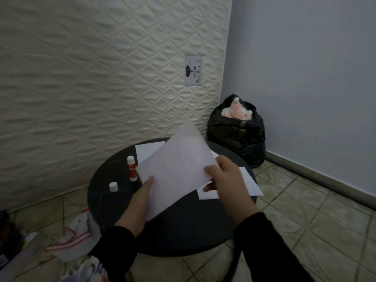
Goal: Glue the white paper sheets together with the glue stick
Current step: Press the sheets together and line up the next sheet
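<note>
1. Both hands hold one white sheet (177,169) lifted and tilted above the round dark surface (183,231) in the lower centre of the frame; its far corner looks blurred
2. The left hand (140,202) is clamped on the sheet's lower left edge, thumb on top; the right hand (227,180) pinches its right edge, fingers closed on the paper
3. Other white sheets (250,184) lie flat on the surface beneath and behind the lifted one, partly hidden by it
4. The glue stick (131,168) stands upright, uncapped, left of the lifted sheet, and its white cap (113,186) sits apart just below and to the left
5. The step in hand seems to be positioning this sheet, either for gluing or for laying onto another; which side carries glue cannot be told
6. To do it well: keep the sheet taut between both hands, line up one edge and corners first, lower it gradually, then smooth outward to avoid wrinkles
7. Keep the sheet's left edge clear of the standing stick so it does not topple
</note>
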